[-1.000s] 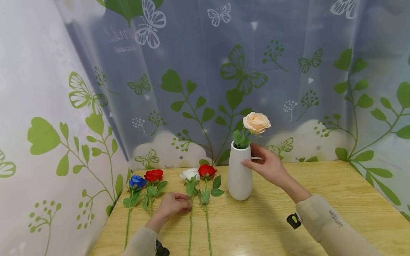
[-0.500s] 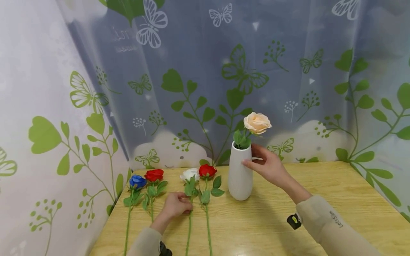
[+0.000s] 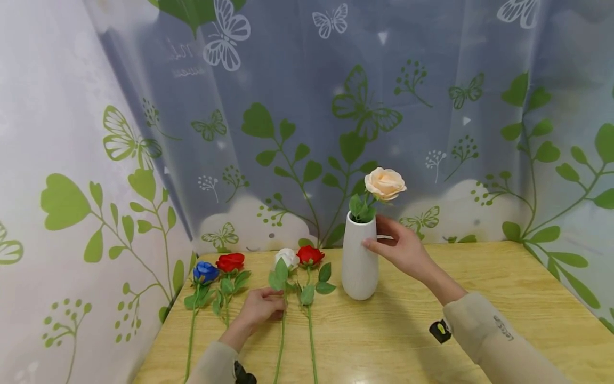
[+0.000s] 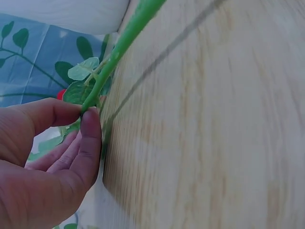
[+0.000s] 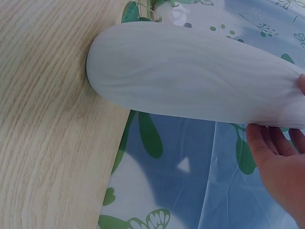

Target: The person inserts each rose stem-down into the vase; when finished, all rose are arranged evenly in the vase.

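Note:
Between thumb and forefinger, my left hand (image 3: 261,308) pinches the green stem (image 4: 114,57) of a white rose (image 3: 287,258). A shadow of the stem falls on the wood beside it in the left wrist view. My right hand (image 3: 403,249) grips the upper part of a white vase (image 3: 360,264), thumb in front and fingers round the back and side. The vase stands upright on the table, and a peach rose (image 3: 385,184) rises from its mouth. In the right wrist view the vase (image 5: 190,71) fills the upper middle, fingers (image 5: 259,143) against its side.
Just right of the white rose lies a red rose (image 3: 310,256). Another red rose (image 3: 231,262) and a blue rose (image 3: 205,272) lie at the left of the wooden table (image 3: 393,341). A curtain printed with leaves and butterflies (image 3: 297,64) hangs behind.
The left hand has closed on the white rose's stem, and the bloom and leaves have turned and tilted slightly, with the stem's lower end shifting left. The right hand and vase have not moved.

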Demonstrator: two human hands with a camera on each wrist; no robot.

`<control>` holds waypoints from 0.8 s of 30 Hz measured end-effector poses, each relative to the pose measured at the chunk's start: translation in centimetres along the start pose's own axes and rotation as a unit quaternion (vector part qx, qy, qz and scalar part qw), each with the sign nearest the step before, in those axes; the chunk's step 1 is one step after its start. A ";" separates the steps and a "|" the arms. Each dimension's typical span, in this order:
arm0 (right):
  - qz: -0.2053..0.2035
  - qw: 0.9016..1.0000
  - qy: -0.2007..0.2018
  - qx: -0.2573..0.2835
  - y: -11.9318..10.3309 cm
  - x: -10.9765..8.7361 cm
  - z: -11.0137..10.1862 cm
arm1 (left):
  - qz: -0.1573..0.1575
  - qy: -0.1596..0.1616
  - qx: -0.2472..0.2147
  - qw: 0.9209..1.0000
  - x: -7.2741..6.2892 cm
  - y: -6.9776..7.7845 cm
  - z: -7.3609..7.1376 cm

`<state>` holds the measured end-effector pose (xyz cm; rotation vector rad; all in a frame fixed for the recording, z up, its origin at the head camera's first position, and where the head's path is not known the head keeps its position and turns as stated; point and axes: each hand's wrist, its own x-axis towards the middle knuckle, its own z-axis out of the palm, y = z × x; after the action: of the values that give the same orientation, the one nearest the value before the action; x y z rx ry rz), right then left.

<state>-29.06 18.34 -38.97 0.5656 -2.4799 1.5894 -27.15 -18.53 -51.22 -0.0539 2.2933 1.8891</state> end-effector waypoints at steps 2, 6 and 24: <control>0.001 1.000 0.000 0.001 0.0 0.0 0.0 | -0.006 -0.001 -0.004 1.000 0.1 -0.1 0.0; 0.002 1.000 0.000 -0.001 0.1 0.0 0.0 | -0.015 0.002 -0.017 1.000 0.1 -0.1 0.1; -0.002 1.000 -0.004 0.006 0.2 0.1 -0.2 | 0.004 -0.009 -0.093 0.996 -0.5 2.7 0.2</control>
<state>-29.25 18.54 -39.07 0.5794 -2.4746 1.6045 -27.03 -17.80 -48.54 -0.0511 2.1025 2.0938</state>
